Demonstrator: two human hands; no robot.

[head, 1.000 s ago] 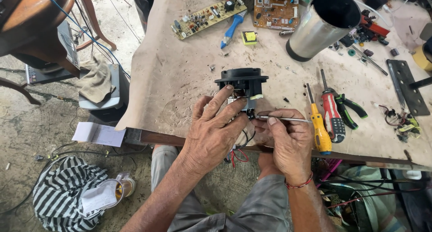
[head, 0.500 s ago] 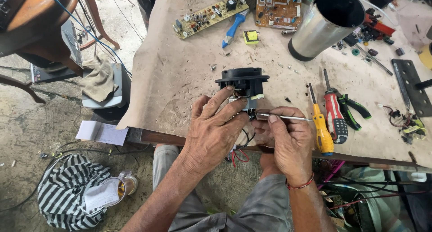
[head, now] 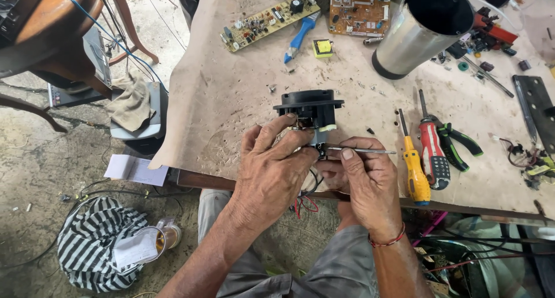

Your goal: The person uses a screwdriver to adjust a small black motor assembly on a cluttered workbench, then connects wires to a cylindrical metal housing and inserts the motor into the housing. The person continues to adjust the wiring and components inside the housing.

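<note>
Bare tabletop point(head: 231, 101) left of hands; screwdrivers point(head: 425, 153) crowd right.

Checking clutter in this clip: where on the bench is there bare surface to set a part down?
Bare board lies left of the left hand and black part, running up to the green circuit board. A smaller patch sits between the black part and the metal cylinder. Right of the right hand is crowded: screwdrivers, pliers, small parts.

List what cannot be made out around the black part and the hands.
Head view only:
- Tip of the thin metal tool: hidden by the right hand.
- Underside of the black part: covered by the left hand.
- Where the red and black wires lead: behind both hands.
</note>
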